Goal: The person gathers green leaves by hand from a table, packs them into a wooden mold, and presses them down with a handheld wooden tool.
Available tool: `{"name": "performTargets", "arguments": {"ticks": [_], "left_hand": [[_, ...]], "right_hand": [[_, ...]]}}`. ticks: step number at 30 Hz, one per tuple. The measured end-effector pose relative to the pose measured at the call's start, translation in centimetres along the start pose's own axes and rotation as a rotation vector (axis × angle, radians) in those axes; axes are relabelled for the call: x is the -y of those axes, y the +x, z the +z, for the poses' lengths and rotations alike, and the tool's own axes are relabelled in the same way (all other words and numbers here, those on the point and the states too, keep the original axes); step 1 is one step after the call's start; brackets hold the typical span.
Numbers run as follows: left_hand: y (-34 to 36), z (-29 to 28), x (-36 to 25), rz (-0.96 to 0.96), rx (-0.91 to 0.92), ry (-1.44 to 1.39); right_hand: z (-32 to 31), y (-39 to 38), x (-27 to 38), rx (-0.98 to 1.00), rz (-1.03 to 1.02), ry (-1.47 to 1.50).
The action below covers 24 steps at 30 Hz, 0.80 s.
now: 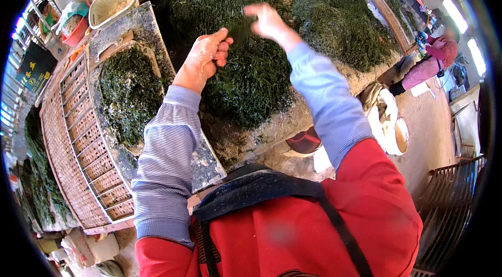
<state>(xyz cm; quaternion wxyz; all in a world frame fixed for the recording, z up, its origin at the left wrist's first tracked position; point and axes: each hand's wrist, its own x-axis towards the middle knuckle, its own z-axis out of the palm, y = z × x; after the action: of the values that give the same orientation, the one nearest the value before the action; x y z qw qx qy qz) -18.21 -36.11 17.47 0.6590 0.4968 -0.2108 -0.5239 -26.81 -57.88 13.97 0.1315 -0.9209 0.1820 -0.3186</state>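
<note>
Over a large heap of dark green seaweed point(246, 83), my left hand point(205, 53) is raised with fingers curled in, seemingly on thin strands that stretch toward the other hand. Up and to its right is my right hand point(265, 21), blurred by motion, index finger partly extended; what it grips is unclear. A second heap point(340, 18) lies at the back right. A smaller pile of seaweed point(125, 94) sits on a stone-like board point(206, 167) to the left.
A woven rack with a metal grid point(78, 141) is at left, near a white basket point(112, 4) and red bucket point(74, 34). A person in pink point(434, 60) stands at right. White sacks point(381, 115) are below the ledge, metal racks point(449, 209) at lower right.
</note>
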Motion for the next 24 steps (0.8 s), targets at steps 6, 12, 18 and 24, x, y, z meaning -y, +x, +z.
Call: {"name": "performTargets", "arguments": {"ticks": [6,12,18,24], "left_hand": [[-1.7,1.0,-5.5,0.101,-0.109,0.083],[-4.7,3.5,-17.8,0.366,0.200,0.148],[-4.5,2.7,-14.2,0.306,-0.211,0.089],[-2.9,-3.6,-8.6,0.263,-0.053,-0.030]], "right_hand": [[7.5,-11.9,1.8,0.327,0.053,-0.116],[7.9,-11.6,-1.2,0.072,0.315,0.269],[-0.7,-7.2,4.8,0.021,0.455,0.883],[-5.9,-3.5,8.7,-0.218,-0.048,0.580]]}}
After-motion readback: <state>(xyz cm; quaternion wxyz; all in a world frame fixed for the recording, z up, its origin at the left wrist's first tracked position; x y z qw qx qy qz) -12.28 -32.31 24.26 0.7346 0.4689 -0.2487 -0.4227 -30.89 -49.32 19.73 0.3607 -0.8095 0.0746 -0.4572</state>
